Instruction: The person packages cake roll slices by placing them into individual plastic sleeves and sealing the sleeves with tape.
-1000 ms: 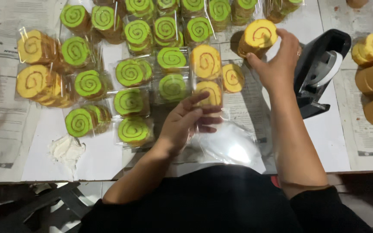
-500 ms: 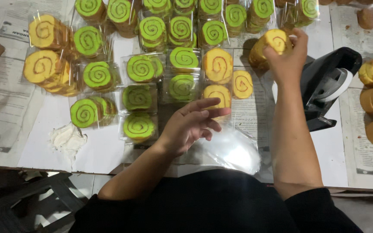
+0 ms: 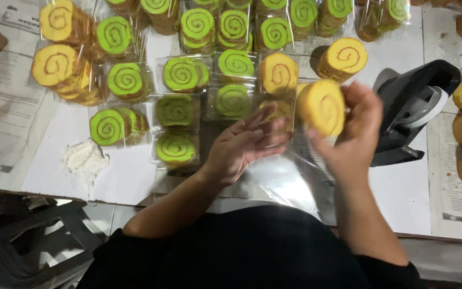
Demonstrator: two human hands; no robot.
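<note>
Bagging step, likely: right hand (image 3: 356, 134) clamped on round yellow swirl-cake stack (image 3: 322, 107), raised above table; left hand (image 3: 244, 144) loose-fingered on clear plastic bag (image 3: 279, 179). Next needs bag mouth opened.

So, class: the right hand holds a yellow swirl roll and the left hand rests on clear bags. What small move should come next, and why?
Probably the left hand should lift and open one clear bag to meet the roll. The right hand holds that roll bare above the table, while the rolls farther back already sit wrapped.
</note>
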